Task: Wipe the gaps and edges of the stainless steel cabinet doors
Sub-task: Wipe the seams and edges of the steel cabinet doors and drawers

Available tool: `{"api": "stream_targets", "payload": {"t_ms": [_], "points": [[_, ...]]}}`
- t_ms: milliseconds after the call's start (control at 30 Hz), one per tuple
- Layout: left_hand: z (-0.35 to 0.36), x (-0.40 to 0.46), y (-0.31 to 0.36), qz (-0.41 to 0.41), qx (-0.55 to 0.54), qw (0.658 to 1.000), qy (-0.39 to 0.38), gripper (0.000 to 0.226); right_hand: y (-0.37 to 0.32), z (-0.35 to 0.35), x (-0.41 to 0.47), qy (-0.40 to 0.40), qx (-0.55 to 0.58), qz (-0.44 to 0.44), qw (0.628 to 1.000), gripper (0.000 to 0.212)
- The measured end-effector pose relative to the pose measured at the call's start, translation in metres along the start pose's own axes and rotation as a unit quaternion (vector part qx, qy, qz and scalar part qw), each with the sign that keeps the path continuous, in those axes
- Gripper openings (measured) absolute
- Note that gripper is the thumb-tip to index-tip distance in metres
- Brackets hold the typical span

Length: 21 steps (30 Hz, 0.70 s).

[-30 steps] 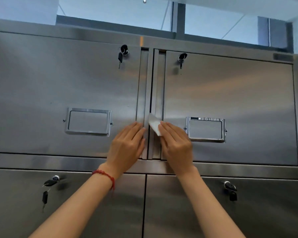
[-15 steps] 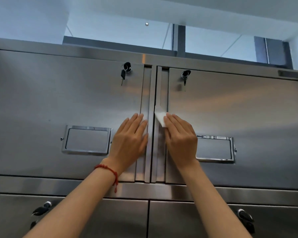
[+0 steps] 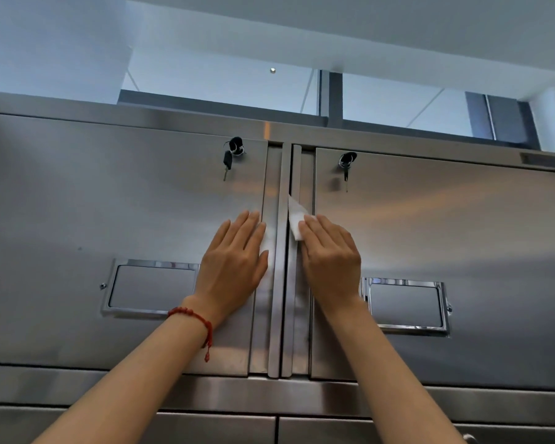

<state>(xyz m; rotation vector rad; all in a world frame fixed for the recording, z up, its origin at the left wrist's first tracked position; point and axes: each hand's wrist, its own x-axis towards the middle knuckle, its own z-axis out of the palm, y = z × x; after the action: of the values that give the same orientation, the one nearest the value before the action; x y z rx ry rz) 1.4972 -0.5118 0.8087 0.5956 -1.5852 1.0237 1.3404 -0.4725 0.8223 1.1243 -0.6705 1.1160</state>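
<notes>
Two stainless steel upper cabinet doors, the left door (image 3: 109, 203) and the right door (image 3: 446, 225), meet at a vertical centre gap (image 3: 289, 315). My left hand (image 3: 234, 264) lies flat with straight fingers on the left door's inner edge. My right hand (image 3: 329, 261) presses a white wipe (image 3: 294, 216) with straight fingers against the gap and the right door's edge strip. The wipe's upper corner sticks out above my fingertips; the rest is hidden under the hand.
Keys hang from the left lock (image 3: 234, 149) and the right lock (image 3: 346, 161). Label frames sit on the left door (image 3: 151, 288) and the right door (image 3: 406, 306). Lower doors (image 3: 205, 431) begin under a horizontal rail. A window strip (image 3: 398, 104) runs above the cabinet.
Both hands have slid upward along the centre gap, the right one carrying the wipe higher. The camera has tilted up, so the lower doors and their keys have dropped out of view.
</notes>
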Motion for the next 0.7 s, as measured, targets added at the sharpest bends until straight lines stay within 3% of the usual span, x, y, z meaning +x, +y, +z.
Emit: {"api": "stream_targets", "payload": {"t_ms": [300, 433, 700], "points": [[0.01, 0.0, -0.006, 0.004, 0.007, 1.0, 0.0, 0.043, 0.002, 0.005, -0.011, -0.075, -0.024, -0.037, 0.996, 0.036], [0.012, -0.003, -0.005, -0.001, 0.01, 1.0, -0.015, 0.052, 0.003, 0.005, -0.016, -0.093, -0.041, -0.06, 0.993, 0.041], [0.018, -0.005, -0.006, -0.006, 0.003, 1.0, -0.006, 0.053, 0.005, 0.011, -0.02, -0.074, -0.021, -0.078, 0.994, 0.044]]}}
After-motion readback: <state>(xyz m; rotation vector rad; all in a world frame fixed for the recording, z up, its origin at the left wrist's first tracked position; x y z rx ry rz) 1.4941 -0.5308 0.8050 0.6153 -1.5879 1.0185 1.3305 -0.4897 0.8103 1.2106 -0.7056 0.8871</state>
